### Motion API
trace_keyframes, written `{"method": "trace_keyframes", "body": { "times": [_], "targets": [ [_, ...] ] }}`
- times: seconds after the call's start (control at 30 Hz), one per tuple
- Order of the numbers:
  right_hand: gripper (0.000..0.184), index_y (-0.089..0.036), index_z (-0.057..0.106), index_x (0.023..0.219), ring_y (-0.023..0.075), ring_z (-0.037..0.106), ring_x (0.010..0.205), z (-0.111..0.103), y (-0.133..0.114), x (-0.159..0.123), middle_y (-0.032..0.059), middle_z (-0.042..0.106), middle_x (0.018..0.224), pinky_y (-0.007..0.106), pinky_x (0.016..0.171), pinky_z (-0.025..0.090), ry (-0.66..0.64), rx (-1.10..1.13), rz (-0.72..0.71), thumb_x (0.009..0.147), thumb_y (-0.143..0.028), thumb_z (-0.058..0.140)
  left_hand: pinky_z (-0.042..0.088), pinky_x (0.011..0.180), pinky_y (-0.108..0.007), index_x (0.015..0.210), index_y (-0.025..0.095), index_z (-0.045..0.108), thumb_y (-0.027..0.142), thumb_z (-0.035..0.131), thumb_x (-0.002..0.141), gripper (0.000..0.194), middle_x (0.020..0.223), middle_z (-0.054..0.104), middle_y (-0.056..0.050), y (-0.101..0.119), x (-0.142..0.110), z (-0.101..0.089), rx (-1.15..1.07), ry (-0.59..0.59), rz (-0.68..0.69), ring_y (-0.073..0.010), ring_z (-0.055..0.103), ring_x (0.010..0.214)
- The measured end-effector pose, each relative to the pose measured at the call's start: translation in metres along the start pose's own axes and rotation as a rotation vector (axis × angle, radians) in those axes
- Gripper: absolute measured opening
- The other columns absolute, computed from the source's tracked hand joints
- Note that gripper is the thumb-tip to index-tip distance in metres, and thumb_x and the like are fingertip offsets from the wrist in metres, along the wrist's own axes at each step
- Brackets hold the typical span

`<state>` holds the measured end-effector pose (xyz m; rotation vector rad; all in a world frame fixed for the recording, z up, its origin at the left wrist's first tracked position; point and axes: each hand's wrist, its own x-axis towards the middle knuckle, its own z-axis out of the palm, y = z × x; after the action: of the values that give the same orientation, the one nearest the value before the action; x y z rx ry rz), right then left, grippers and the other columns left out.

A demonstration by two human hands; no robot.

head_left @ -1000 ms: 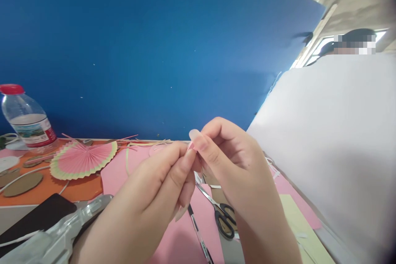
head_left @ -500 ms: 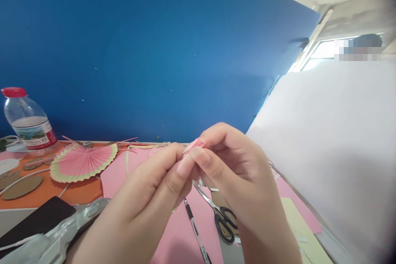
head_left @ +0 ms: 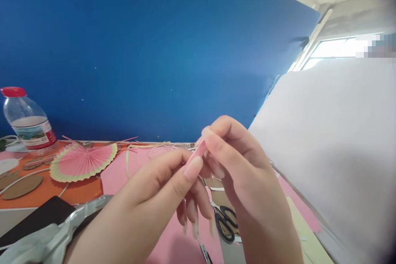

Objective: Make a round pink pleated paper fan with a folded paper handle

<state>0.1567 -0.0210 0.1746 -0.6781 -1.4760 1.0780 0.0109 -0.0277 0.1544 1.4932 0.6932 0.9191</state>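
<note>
A small folded strip of pink paper (head_left: 197,152) is held up in front of me between both hands. The thumb and index finger of my left hand (head_left: 167,185) pinch its lower end, while the other fingers hang loosely below. At the upper end, my right hand (head_left: 244,156) pinches the strip between thumb and index finger. Beneath the hands, black-handled scissors (head_left: 225,225) and a pen (head_left: 204,251) lie on the table, the pen on pink paper (head_left: 173,235). My left fingers hide part of the pen.
On the left are a pleated pink and yellow paper fan (head_left: 85,161), cardboard discs (head_left: 23,187), a red-capped bottle (head_left: 29,126), a black flat object (head_left: 37,218) and a glue gun-like translucent tool (head_left: 58,235). A blue panel (head_left: 154,49) stands behind; a white sheet (head_left: 334,140) rises at right.
My right thumb and index finger have shifted slightly up along the pink strip. My left lower fingers have uncurled downward. A person in the background has moved right.
</note>
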Motion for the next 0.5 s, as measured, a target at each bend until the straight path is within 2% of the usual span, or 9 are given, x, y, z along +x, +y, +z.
{"method": "trace_keyframes", "body": {
  "times": [0.1, 0.23, 0.37, 0.5],
  "targets": [
    [0.024, -0.021, 0.049, 0.068, 0.0069, 0.046, 0.046, -0.0028, -0.0004, 0.0019, -0.0068, 0.048, 0.054, 0.022, 0.044, 0.040, 0.038, -0.014, 0.000, 0.089, -0.028, 0.057, 0.051, 0.056, -0.017, 0.077, 0.020, 0.058, 0.042, 0.041, 0.094, 0.032, 0.069, 0.068, 0.001, -0.0038, 0.0023, -0.0019, -0.052, -0.053, -0.019, -0.0088, 0.060, 0.059],
    [0.024, -0.023, 0.046, 0.069, 0.0073, 0.050, 0.043, -0.0011, -0.0014, 0.0006, -0.0067, 0.053, 0.056, 0.023, 0.045, 0.045, -0.003, 0.054, 0.019, 0.090, -0.028, 0.054, 0.053, 0.059, -0.019, 0.071, 0.020, 0.056, 0.040, 0.040, 0.094, 0.035, 0.069, 0.067, 0.001, -0.0070, 0.0044, 0.0012, -0.013, -0.028, 0.024, -0.0102, 0.062, 0.063],
    [0.024, -0.024, 0.043, 0.071, 0.0072, 0.047, 0.033, 0.0037, -0.0008, -0.0008, -0.0093, 0.051, 0.054, 0.023, 0.036, 0.043, -0.038, 0.151, 0.053, 0.093, -0.031, 0.049, 0.054, 0.058, -0.020, 0.069, 0.020, 0.054, 0.039, 0.040, 0.095, 0.035, 0.067, 0.065, 0.002, -0.0080, 0.0040, 0.0056, 0.021, 0.013, 0.067, -0.0103, 0.061, 0.061],
    [0.026, -0.023, 0.045, 0.070, 0.0091, 0.050, 0.033, 0.0045, -0.0014, -0.0011, -0.0089, 0.049, 0.047, 0.025, 0.037, 0.046, -0.022, 0.055, 0.101, 0.092, -0.037, 0.050, 0.054, 0.057, -0.020, 0.069, 0.021, 0.054, 0.038, 0.040, 0.095, 0.034, 0.067, 0.064, 0.003, -0.0076, 0.0036, 0.0049, 0.041, 0.065, 0.086, -0.0103, 0.062, 0.060]
  ]
}}
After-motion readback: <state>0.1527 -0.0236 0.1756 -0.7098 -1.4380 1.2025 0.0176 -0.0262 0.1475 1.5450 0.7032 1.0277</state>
